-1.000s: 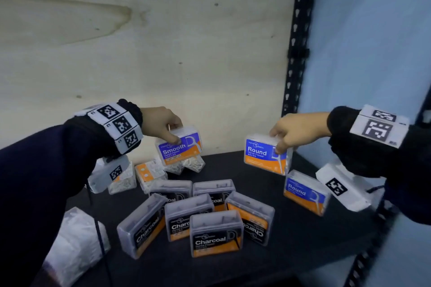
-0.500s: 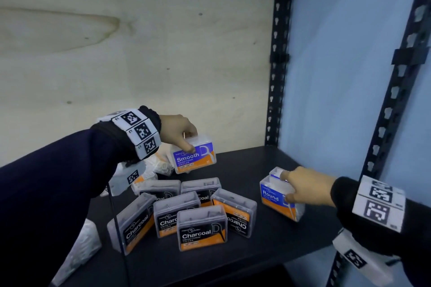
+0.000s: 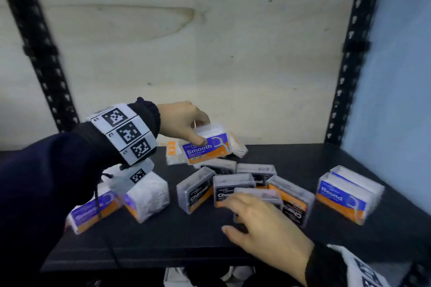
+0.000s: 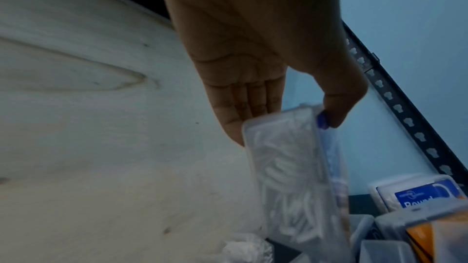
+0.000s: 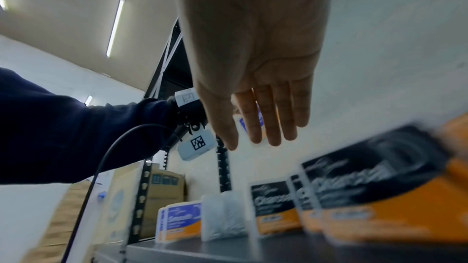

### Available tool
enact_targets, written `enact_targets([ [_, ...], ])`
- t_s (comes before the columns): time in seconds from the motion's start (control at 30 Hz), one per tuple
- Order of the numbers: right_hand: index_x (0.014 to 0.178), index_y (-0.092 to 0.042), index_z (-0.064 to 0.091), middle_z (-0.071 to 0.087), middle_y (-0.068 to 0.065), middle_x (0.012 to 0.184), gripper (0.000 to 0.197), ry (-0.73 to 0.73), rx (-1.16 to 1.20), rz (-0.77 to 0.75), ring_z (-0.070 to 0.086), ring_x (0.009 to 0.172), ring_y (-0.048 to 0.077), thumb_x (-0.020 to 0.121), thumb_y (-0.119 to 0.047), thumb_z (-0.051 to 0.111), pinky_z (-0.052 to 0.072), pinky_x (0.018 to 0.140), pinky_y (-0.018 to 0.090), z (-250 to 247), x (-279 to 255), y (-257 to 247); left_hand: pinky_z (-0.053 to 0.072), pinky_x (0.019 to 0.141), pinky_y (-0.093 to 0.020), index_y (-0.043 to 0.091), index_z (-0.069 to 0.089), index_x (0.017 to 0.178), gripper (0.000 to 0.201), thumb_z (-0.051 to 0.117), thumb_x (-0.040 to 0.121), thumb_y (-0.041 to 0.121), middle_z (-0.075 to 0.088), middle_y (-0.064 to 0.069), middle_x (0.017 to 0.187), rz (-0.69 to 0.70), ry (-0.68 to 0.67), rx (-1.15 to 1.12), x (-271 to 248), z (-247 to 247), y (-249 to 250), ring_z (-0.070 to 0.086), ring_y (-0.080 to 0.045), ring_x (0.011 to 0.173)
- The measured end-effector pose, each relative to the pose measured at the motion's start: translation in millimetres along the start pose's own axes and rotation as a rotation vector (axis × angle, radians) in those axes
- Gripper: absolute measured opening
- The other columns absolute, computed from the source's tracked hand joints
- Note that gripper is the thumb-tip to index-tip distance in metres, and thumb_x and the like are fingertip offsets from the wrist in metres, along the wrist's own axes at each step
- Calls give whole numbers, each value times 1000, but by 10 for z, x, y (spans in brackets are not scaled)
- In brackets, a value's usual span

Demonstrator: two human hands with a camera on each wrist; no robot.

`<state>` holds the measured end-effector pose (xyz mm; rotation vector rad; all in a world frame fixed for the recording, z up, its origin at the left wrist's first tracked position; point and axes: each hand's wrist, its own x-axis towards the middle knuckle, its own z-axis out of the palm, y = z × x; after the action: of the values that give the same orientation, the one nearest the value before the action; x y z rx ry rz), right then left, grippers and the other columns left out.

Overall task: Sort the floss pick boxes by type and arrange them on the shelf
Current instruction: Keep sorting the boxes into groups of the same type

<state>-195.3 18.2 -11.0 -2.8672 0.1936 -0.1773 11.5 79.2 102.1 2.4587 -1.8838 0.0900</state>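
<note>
A person's two hands work over a black shelf backed by pale plywood, sorting small clear boxes of floss picks. At centre left of the head view, the left hand pinches a purple-and-orange Smooth box by its top edge, thumb on the label face and fingers behind, holding it off the shelf above the back of the pile; the left wrist view confirms that thumb-and-finger grip. It probably belongs with the other Smooth boxes lying at lower left of the shelf. In the lower middle, the right hand reaches forward empty, fingers straight and spread, over the nearest of the Charcoal boxes, a loose black-labelled cluster at the shelf's centre; whether it touches one cannot be told. The right wrist view shows the same flat, released palm. At the right edge, the Round boxes stand together near the blue wall, seemingly already grouped by type.
</note>
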Motion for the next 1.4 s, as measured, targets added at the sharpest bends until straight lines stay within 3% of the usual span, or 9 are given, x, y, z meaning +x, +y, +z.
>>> enact_targets([
  [0.17, 142, -21, 34, 36, -6, 146, 49, -57, 99, -111, 32, 136, 11, 96, -37, 41, 27, 109, 22, 514, 397, -459, 39, 62, -13, 10, 61, 113, 46, 65, 78, 39, 68, -4, 94, -157, -9, 57, -716, -80, -249, 54, -14, 78],
  [0.3, 144, -15, 29, 28, 0, 152, 53, -86, 65, -98, 25, 141, 14, 98, -41, 30, 22, 113, 25, 892, 723, -628, 38, 56, -3, 14, 63, 110, 59, 51, 64, 48, 66, 4, 87, -279, -24, 46, -1291, -76, -396, 53, -2, 64],
  [0.47, 139, -13, 43, 39, 7, 149, 117, 66, 15, -76, 37, 138, 21, 65, -70, -27, 29, 113, 31, 1225, 942, -622, 35, 57, -5, 20, 62, 109, 63, 51, 62, 60, 61, 11, 82, -417, -124, 26, -1804, 140, -510, 52, -3, 68],
  [0.67, 148, -22, 24, 19, -3, 158, 107, -25, -1, -51, 17, 146, 10, 57, -60, -16, 9, 118, 22, 1226, 916, -604, 46, 68, -23, 8, 61, 106, 35, 61, 83, 34, 57, 6, 80, -513, -301, 25, -1799, 610, -575, 56, -16, 80],
  [0.8, 149, -21, 22, 16, -3, 159, 80, -30, 2, -43, 13, 147, 9, 83, -60, -2, 7, 118, 22, 1242, 896, -597, 37, 70, -28, 9, 53, 94, 28, 55, 88, 36, 59, -11, 91, -513, -350, 103, -1643, 879, -584, 51, -22, 81],
  [0.93, 149, -21, 22, 16, -3, 159, 118, -21, 32, -41, 12, 147, 9, 56, -76, -26, 5, 119, 22, 1239, 893, -600, 46, 82, -34, 3, 54, 115, 43, 50, 90, 37, 58, -17, 118, -601, -313, 187, -1547, 975, -654, 58, -28, 98],
  [1.13, 149, -20, 21, 15, -2, 159, 134, 19, 16, -73, 12, 147, 10, 36, -63, -37, 5, 119, 23, 1246, 891, -596, 45, 89, -33, 1, 52, 119, 43, 44, 94, 35, 59, -16, 122, -660, -260, 205, -1511, 1003, -790, 58, -29, 109],
  [1.3, 144, -18, 36, 31, 1, 154, 121, 20, 7, -38, 27, 143, 11, 54, -62, -31, 17, 117, 22, 1259, 883, -627, 39, 100, -33, 6, 37, 137, 44, 39, 98, 26, 45, -11, 140, -653, -238, 189, -1518, 1062, -800, 48, -26, 124],
  [1.4, 92, -25, 78, 76, -8, 102, 95, 89, -40, 35, 71, 95, 2, 94, -47, -15, 54, 81, 17, 1317, 910, -605, 36, 106, -33, 8, 32, 141, 47, 38, 95, 14, 31, -6, 150, -552, -125, 200, -1456, 1086, -667, 40, -24, 132],
])
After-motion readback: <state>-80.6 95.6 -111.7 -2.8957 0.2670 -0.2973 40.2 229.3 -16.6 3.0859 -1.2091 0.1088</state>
